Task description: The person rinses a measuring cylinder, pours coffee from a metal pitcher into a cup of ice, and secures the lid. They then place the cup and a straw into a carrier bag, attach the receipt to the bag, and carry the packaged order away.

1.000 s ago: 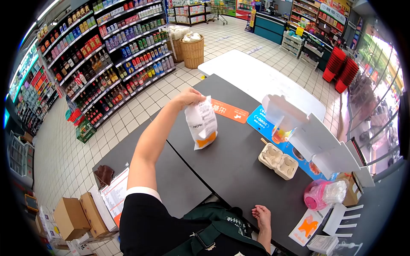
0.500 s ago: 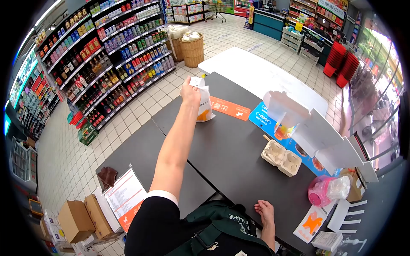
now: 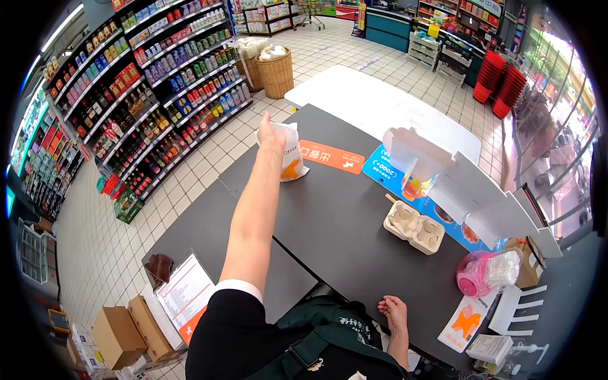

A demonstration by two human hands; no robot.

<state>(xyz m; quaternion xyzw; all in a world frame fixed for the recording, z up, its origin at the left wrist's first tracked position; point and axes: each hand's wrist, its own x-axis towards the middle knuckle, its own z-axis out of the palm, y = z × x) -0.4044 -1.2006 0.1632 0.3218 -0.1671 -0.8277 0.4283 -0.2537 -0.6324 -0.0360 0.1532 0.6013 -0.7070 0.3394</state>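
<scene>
A white paper bag (image 3: 291,152) with an orange print and dark lettering stands upright near the far left corner of the dark table (image 3: 329,221). My left hand (image 3: 271,134) is at the bag's upper left side, its arm stretched out; the palm side and most fingers are hidden. My right hand (image 3: 394,310) rests by the table's near edge, its fingers curled, with no object seen in it. To the bag's right lies an orange sticker (image 3: 332,156). A beige cup carrier (image 3: 414,227) sits in the middle right of the table.
Behind the dark table is a white table (image 3: 386,101). A white panel stand (image 3: 468,190), a pink container (image 3: 475,274) and a flat printed bag (image 3: 465,324) are on the right. Paper sheets (image 3: 187,294) and a brown cloth (image 3: 159,268) lie at the left edge.
The bag went from hanging near the table's middle to standing farther back. My left arm reached forward, and the hand's grip at the bag's top has changed. My right hand barely moved.
</scene>
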